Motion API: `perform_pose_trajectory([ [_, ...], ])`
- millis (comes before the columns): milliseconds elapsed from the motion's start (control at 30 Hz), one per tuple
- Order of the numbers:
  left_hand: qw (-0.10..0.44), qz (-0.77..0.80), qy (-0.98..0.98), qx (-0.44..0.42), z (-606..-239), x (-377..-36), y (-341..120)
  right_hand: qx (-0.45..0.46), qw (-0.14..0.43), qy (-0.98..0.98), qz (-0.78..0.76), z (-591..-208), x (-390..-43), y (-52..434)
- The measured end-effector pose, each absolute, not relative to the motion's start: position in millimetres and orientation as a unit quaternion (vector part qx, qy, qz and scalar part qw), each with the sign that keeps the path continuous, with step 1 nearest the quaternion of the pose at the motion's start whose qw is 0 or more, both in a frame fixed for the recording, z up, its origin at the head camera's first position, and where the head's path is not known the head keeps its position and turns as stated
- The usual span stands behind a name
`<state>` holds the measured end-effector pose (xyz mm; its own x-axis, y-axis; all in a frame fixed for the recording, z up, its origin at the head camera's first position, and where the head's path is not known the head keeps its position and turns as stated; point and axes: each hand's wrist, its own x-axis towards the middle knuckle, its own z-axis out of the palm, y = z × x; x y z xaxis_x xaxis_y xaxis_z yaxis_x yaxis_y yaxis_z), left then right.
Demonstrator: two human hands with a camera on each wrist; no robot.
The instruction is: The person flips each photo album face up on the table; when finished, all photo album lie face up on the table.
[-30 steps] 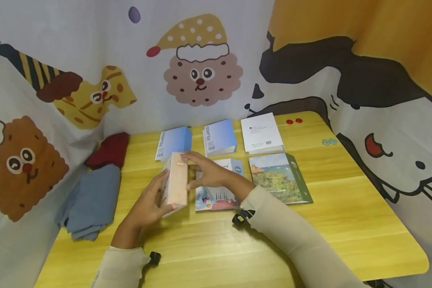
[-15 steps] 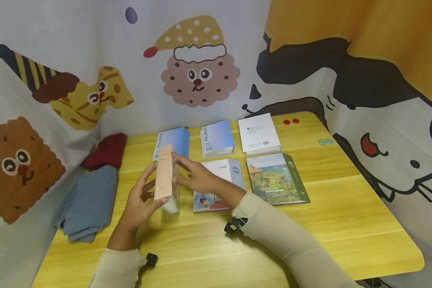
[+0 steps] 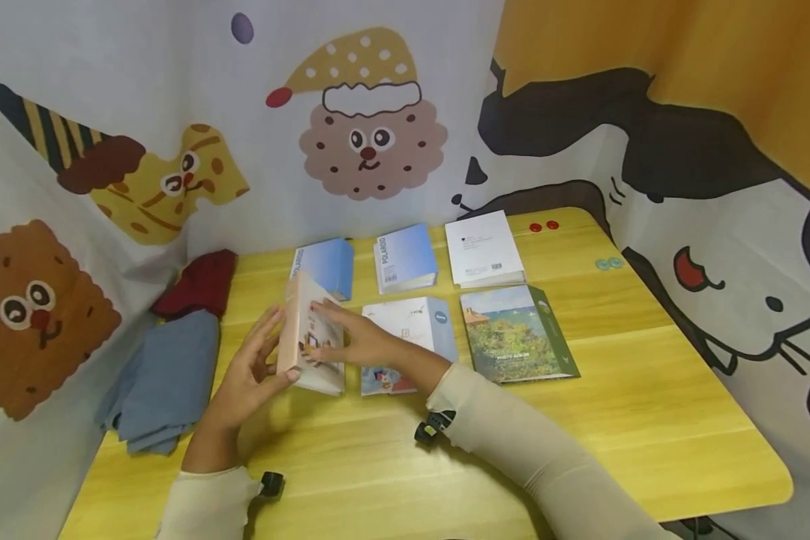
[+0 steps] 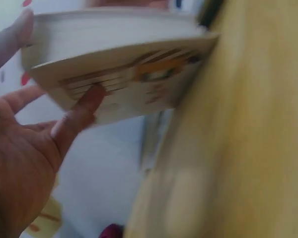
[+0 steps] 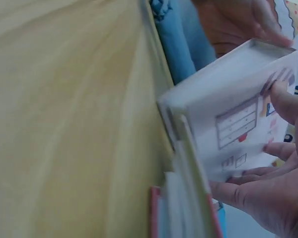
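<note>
My left hand [image 3: 250, 375] grips the peach-and-white album [image 3: 313, 337] at its spine side, thumb at the lower end of the spine [image 3: 289, 330] and fingers round on the back. My right hand [image 3: 364, 341] is laid on the printed cover [image 5: 236, 124], fingers extended and spread, pressing rather than clasping.

Change noted: half a second ago the spine faced me squarely; it has since turned toward my left, bringing the printed cover with its small drawings into view. My right fingers, then at the album's right edge, now lie across that cover. In my judgement the turn puts a fresh face on show, while control of the album rests chiefly with my left hand.

Position: the album is tilted and appears raised above the yellow table [image 3: 648, 420]; I cannot tell whether any corner touches. The left wrist view is blurred, yet shows the white page edges [image 4: 109, 34].

Surroundings, unchanged: one blue album [image 3: 337, 262] sits partly hidden behind mine. A second blue album [image 3: 412, 262], then a white album [image 3: 484, 251], continue the back row. In front lie a white-and-blue album [image 3: 443, 330], partly covered by my right hand, and a landscape album [image 3: 520, 334]. Folded blue cloth [image 3: 169, 375] and dark red cloth [image 3: 199, 283] lie at left.
</note>
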<state>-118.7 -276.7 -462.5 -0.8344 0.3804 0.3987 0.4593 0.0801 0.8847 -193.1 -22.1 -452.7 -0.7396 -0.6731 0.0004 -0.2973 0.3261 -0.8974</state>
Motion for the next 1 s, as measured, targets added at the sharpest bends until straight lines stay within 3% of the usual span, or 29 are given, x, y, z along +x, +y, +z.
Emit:
perform_pose_trajectory([
  [167, 0.034, -0.576, -0.780, -0.242, -454, -115, -288, -0.319, 0.207, 0.807, -0.452, -460, -189, -29],
  [467, -0.021, -0.430, -0.891, -0.143, -448, -121, -285, -0.322, 0.203, 0.832, -0.404, -462, -183, -27],
  [1000, -0.040, -0.376, -0.916, -0.135, -462, -130, -294, -0.351, 0.217, 0.822, -0.393, -444, -187, -12],
])
